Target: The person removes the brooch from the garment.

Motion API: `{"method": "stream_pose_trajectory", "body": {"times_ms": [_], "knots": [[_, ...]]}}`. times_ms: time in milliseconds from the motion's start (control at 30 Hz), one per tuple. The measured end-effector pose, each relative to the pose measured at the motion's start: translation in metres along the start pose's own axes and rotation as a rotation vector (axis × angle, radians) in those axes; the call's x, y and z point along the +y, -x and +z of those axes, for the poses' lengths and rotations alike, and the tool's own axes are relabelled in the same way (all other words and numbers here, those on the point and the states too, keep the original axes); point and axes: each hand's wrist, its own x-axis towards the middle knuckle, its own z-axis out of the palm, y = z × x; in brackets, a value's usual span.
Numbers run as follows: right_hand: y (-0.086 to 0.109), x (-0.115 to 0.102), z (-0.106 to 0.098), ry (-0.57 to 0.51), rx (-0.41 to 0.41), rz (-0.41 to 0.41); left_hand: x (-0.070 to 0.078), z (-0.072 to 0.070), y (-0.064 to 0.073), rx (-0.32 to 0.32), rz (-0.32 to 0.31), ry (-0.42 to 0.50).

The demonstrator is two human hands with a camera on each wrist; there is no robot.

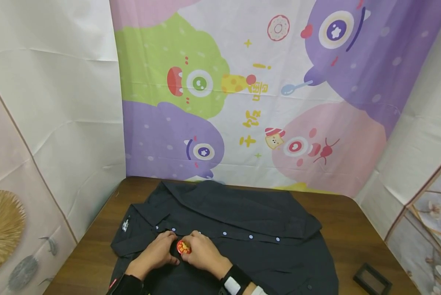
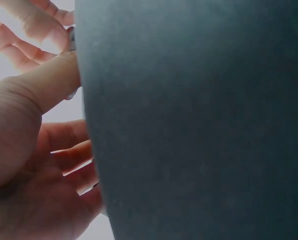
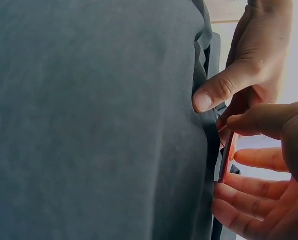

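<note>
A dark button-up shirt (image 1: 272, 262) lies spread on the wooden table, with a row of pale buttons (image 1: 225, 233) along its front edge. On the shirt's left part, my left hand (image 1: 155, 255) holds the cloth; the right wrist view shows its thumb (image 3: 204, 100) pressed on a fold. Close beside it, my right hand (image 1: 205, 253) pinches a round red badge (image 1: 184, 247) with a yellowish design. The badge appears nearly edge-on in the right wrist view, against the cloth. Its back is hidden. Dark cloth (image 2: 198, 120) fills most of the left wrist view.
A small black frame-like box (image 1: 372, 278) lies at the table's right front. Behind the table (image 1: 349, 217) hangs a cartoon-printed curtain (image 1: 242, 164), and pale sheets (image 1: 76, 102) stand at both sides.
</note>
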Motion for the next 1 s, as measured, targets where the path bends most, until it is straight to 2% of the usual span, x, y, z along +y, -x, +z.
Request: {"method": "stream_pose_trajectory", "body": {"times_ms": [267,567,1000], "knots": [[0.0019,0.0026,0.0004,-0.022,-0.007,0.012,-0.0008,0.0011,-0.0005,-0.008,-0.01,0.013],[0.0042,0.003,-0.0059,-0.065,-0.01,0.037,-0.0012,0.0003,-0.0001,0.024,0.001,0.022],[0.0054,0.0058,-0.0061,-0.078,-0.015,0.05,0.0001,0.0006,-0.0003,0.012,0.002,0.005]]}}
